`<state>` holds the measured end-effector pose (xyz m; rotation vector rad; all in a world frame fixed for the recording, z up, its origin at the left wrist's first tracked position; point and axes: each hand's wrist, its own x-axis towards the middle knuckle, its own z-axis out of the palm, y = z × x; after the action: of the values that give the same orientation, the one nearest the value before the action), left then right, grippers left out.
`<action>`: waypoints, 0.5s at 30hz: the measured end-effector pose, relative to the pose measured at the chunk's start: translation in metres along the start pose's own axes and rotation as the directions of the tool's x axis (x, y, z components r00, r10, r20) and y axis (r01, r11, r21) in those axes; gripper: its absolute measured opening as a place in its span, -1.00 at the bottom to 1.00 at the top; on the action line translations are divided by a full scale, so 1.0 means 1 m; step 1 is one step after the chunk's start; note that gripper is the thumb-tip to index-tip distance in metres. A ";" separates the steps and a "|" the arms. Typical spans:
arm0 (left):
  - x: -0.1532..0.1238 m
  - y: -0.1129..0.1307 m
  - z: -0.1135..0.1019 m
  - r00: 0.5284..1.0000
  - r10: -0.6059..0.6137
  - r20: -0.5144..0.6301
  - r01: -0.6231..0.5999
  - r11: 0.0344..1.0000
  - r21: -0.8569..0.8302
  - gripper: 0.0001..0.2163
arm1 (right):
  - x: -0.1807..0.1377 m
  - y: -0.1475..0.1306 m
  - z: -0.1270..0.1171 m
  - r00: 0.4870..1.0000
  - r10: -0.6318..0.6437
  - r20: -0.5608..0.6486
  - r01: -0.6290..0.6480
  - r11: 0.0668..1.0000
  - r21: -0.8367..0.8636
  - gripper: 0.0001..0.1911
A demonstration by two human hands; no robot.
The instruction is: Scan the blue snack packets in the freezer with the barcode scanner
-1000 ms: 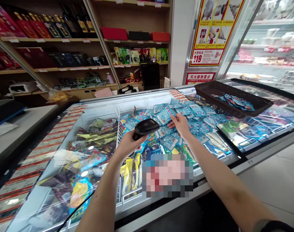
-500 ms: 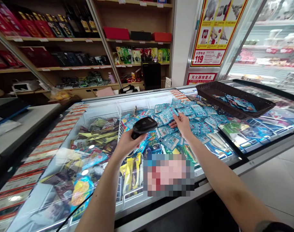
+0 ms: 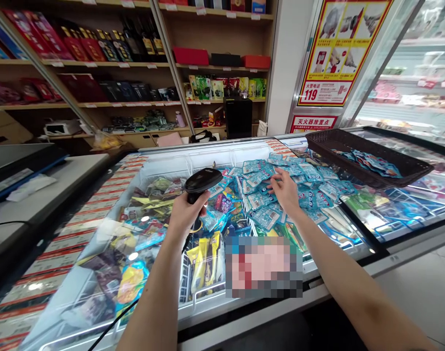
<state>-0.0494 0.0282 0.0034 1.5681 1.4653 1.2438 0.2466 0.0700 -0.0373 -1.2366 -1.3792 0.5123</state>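
Note:
My left hand (image 3: 187, 209) is closed around the handle of a black barcode scanner (image 3: 203, 179), whose head points right, toward the blue packets. A cable runs down along my left forearm. Just over a spread pile of small blue packets (image 3: 268, 214) is my right hand (image 3: 285, 192), its fingers loosely bent and apart, with no packet visible in them. The packets lie overlapping on the glass top of the freezer (image 3: 203, 336). Some are hidden behind my right hand.
A dark brown woven basket (image 3: 372, 178) holding more blue packets stands at the right back. Under the glass are wrapped ice creams (image 3: 207, 263) in wire baskets. A pixelated patch covers the freezer's front edge. Shelves with boxes and bottles stand behind; a counter (image 3: 72, 180) is at left.
My right hand has let go of the blue packet it held, and its fingers have spread. The scanner has shifted left, away from the packets. The whole view has shifted slightly.

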 end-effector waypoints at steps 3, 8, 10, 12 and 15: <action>-0.003 0.005 -0.001 1.000 -0.010 -0.010 0.010 1.000 -0.003 -0.75 | -0.001 -0.009 -0.005 0.990 -0.097 -0.105 0.071 0.972 -0.224 -0.63; -0.007 0.015 -0.001 0.992 -0.015 -0.123 0.013 1.000 -0.017 -0.72 | 0.000 -0.028 0.011 0.975 -0.205 0.089 0.223 0.883 -0.414 -0.73; -0.007 0.015 -0.003 0.991 -0.032 -0.132 0.029 0.999 -0.023 -0.72 | 0.001 -0.037 0.030 0.921 -0.217 0.322 0.341 0.849 -0.404 -0.74; -0.005 0.013 -0.005 0.994 -0.046 -0.099 0.043 0.999 -0.030 -0.71 | 0.004 -0.045 0.056 0.816 -0.224 0.534 0.453 0.820 -0.349 -0.73; -0.001 0.009 -0.008 0.995 -0.063 -0.079 0.063 0.998 -0.002 -0.71 | 0.011 -0.053 0.097 0.741 -0.221 0.634 0.518 0.788 -0.331 -0.69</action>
<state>-0.0532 0.0243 0.0139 1.4763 1.5523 1.2820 0.1411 0.0945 -0.0106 -1.1760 -2.3406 0.2335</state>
